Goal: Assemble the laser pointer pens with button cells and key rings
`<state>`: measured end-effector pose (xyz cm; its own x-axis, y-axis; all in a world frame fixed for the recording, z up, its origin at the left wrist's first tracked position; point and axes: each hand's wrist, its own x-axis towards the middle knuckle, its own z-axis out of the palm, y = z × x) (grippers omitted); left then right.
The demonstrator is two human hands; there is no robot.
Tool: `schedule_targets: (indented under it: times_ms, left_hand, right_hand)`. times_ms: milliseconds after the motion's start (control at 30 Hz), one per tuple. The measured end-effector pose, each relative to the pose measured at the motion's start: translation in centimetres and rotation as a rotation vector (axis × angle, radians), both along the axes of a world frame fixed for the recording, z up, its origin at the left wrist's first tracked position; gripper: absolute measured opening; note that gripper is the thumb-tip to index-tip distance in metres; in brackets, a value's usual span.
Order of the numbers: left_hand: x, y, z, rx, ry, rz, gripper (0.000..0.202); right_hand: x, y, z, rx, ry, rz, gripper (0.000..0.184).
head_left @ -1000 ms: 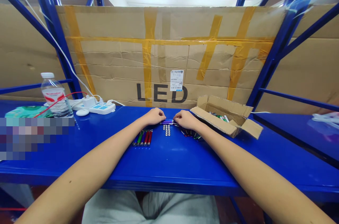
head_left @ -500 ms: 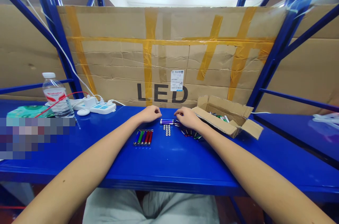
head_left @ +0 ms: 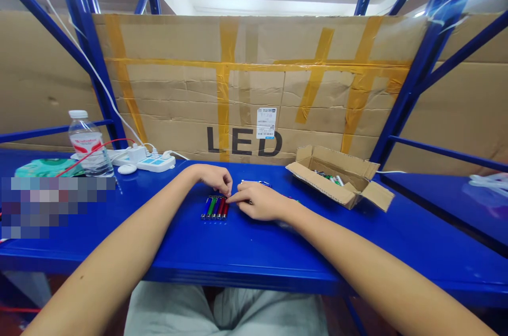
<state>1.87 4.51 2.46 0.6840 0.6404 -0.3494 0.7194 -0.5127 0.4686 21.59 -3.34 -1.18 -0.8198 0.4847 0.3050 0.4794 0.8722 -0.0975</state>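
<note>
Several small metallic tubes with silver ends, like mini penlights (head_left: 215, 208), lie side by side on the blue table in blue, green and red. My left hand (head_left: 214, 177) is closed at the far right end of this row, fingers curled downward; whatever is in them is hidden. From the right, my right hand (head_left: 260, 201) stretches its index finger to the top of the rightmost red penlight, close to the left fingertips. I cannot tell whether it touches. Behind my right hand, a blue penlight (head_left: 265, 183) shows in part; other small items there are covered.
An open cardboard box (head_left: 317, 184) with small parts stands to the right. At the left are a water bottle (head_left: 89, 148), a white power strip (head_left: 156, 162) and a green packet (head_left: 47, 168). A large cardboard panel (head_left: 178, 98) closes off the back between blue posts.
Both hands have come toward the row of penlights: the left moved down, the right moved left and nearer to me. My right hand now covers the small silver discs seen earlier.
</note>
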Motion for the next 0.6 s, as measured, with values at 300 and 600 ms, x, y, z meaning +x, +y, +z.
schedule_targets:
  times_ms: [300,600]
  left_hand:
    - [0.26,0.03,-0.18,0.024,0.024,0.031,0.026]
    - [0.38,-0.01,-0.18,0.010,0.016,0.061,0.026]
  right_hand:
    - [-0.16,0.14,-0.12,0.001,-0.002,0.032,0.036]
    - [0.02,-0.36,0.42,-0.013,0.080,0.044,0.029]
